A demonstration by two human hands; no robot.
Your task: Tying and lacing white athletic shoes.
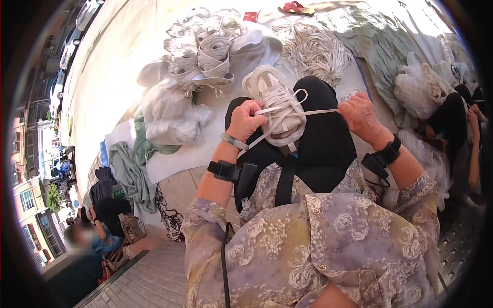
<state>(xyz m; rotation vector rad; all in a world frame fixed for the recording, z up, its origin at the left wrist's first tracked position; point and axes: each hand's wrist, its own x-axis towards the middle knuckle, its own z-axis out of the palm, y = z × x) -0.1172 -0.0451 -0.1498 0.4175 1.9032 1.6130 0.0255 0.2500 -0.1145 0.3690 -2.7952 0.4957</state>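
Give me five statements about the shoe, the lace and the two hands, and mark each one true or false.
1. The white shoe rests on the person's lap, which is covered in black. True.
2. The right hand pulls a white lace out to the side of the shoe. True.
3. The left hand lies flat on the floor, away from the shoe. False: it is closed on the lace right beside the shoe.
4. The shoe is red. False: it is white; a red sandal lies far off at the top.
5. A heap of loose white laces lies beyond the shoe. True.
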